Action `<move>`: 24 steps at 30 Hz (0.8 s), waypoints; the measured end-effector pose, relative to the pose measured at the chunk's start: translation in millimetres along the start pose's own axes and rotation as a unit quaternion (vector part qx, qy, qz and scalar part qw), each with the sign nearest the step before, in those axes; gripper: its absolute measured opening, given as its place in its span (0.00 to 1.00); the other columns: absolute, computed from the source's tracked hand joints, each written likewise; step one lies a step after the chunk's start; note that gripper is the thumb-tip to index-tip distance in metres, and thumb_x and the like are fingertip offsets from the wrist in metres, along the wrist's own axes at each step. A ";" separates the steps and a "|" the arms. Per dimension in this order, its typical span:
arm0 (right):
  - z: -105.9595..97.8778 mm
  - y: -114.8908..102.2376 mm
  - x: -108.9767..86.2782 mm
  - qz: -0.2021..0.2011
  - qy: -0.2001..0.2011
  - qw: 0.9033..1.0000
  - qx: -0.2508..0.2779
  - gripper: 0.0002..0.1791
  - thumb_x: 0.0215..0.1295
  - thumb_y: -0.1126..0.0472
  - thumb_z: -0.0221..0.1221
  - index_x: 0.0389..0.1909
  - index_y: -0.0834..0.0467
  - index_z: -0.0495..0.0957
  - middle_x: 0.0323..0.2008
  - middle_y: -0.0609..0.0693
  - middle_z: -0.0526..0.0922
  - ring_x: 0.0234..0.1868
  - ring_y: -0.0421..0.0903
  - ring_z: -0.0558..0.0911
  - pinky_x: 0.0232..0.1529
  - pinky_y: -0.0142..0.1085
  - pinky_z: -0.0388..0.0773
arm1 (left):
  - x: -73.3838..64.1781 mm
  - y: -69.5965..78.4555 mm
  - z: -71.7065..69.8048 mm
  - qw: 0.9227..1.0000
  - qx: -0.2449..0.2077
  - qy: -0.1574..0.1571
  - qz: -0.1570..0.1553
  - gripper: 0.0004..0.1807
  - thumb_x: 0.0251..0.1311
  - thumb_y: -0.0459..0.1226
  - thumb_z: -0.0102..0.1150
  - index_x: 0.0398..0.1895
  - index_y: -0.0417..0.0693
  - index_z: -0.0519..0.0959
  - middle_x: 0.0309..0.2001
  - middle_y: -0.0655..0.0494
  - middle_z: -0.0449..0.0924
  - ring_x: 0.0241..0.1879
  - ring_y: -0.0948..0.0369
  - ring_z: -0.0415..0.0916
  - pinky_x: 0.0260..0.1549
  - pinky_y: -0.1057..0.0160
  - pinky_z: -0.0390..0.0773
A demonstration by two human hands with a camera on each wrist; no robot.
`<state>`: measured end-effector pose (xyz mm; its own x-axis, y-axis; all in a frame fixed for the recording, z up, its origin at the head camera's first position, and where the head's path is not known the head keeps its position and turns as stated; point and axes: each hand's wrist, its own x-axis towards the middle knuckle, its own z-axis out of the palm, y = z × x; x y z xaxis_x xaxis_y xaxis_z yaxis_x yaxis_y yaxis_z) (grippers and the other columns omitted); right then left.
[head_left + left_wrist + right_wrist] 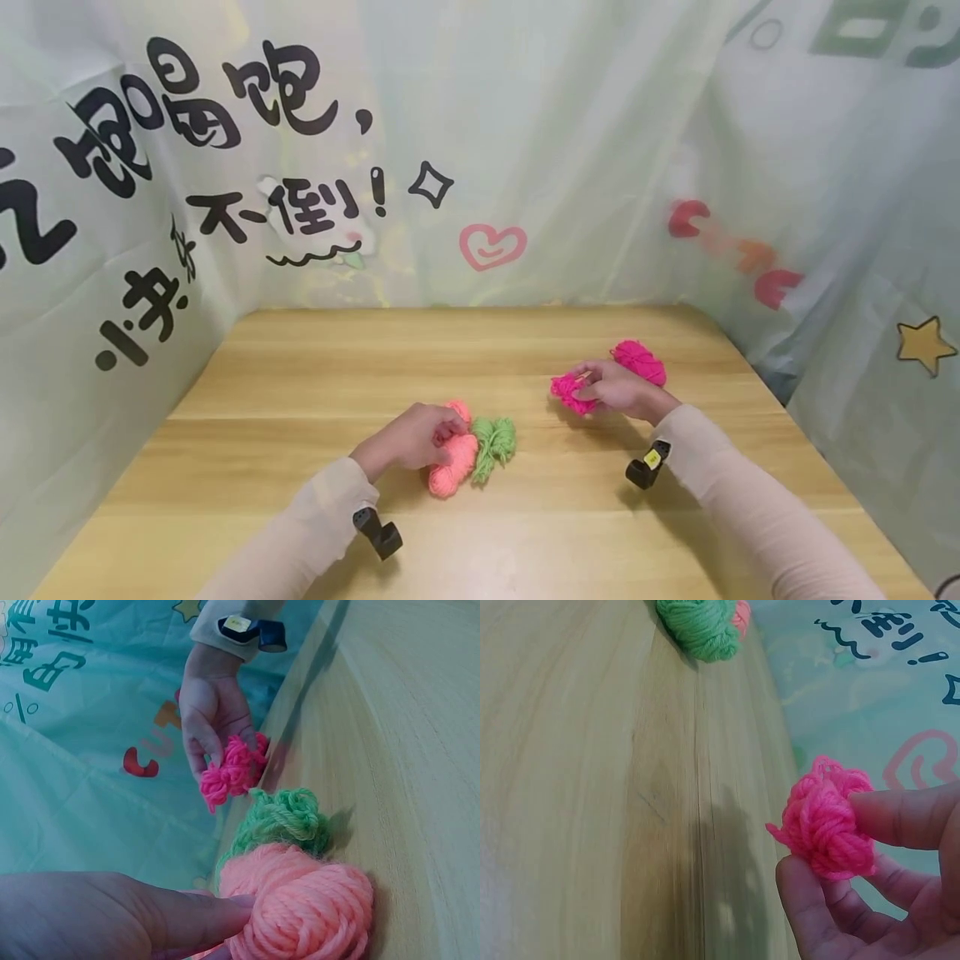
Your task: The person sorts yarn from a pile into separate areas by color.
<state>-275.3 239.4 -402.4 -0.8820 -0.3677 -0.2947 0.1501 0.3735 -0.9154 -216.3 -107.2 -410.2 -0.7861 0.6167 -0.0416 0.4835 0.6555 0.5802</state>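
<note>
My right hand (618, 390) pinches a small bundle of hot pink yarn (826, 821) between thumb and fingers, held a little above the table. Just behind that hand lies a larger hot pink yarn skein (640, 361). At the middle of the table my left hand (416, 436) has its thumb and fingers on a coral pink yarn skein (300, 904), gripping its side. A green yarn skein (493, 446) rests against the right of the coral one. In the left wrist view the left fingertips are partly hidden behind the coral yarn.
The wooden table (315, 358) is bounded at the back and sides by a printed cloth (570, 150) with black lettering. Each sleeve carries a small black camera, one at the left wrist (378, 533) and one at the right (647, 467).
</note>
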 end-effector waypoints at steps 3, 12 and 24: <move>-4.4 0.8 0.9 -0.001 0.006 1.000 -0.002 0.23 0.66 0.74 0.54 0.61 0.72 0.64 0.41 0.60 0.70 0.34 0.46 0.78 0.40 0.46 0.82 | 1.9 -0.4 -0.5 1.000 0.003 0.002 -0.001 0.18 0.49 0.27 0.71 0.45 0.45 0.80 0.38 0.59 0.80 0.40 0.59 0.76 0.43 0.59 0.77; -9.9 0.3 -2.2 0.001 0.008 1.000 -0.006 0.24 0.65 0.72 0.55 0.60 0.73 0.63 0.40 0.58 0.71 0.34 0.46 0.79 0.40 0.45 0.82 | 0.7 1.7 -1.0 1.000 -0.005 -0.003 -0.008 0.18 0.49 0.27 0.71 0.44 0.45 0.80 0.38 0.59 0.80 0.41 0.59 0.76 0.43 0.59 0.78; -20.8 1.6 -7.0 -0.006 0.029 0.999 -0.038 0.24 0.65 0.71 0.56 0.61 0.74 0.65 0.43 0.62 0.72 0.35 0.47 0.80 0.41 0.48 0.82 | 0.5 2.7 -1.6 1.000 -0.002 -0.005 -0.007 0.18 0.50 0.27 0.71 0.45 0.45 0.80 0.39 0.58 0.80 0.41 0.59 0.76 0.43 0.59 0.78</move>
<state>-278.2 260.3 -396.1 -0.9084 -0.3235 -0.2647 0.1067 0.4328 -0.8952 -216.0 -105.8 -407.3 -0.7888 0.6121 -0.0566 0.4720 0.6621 0.5821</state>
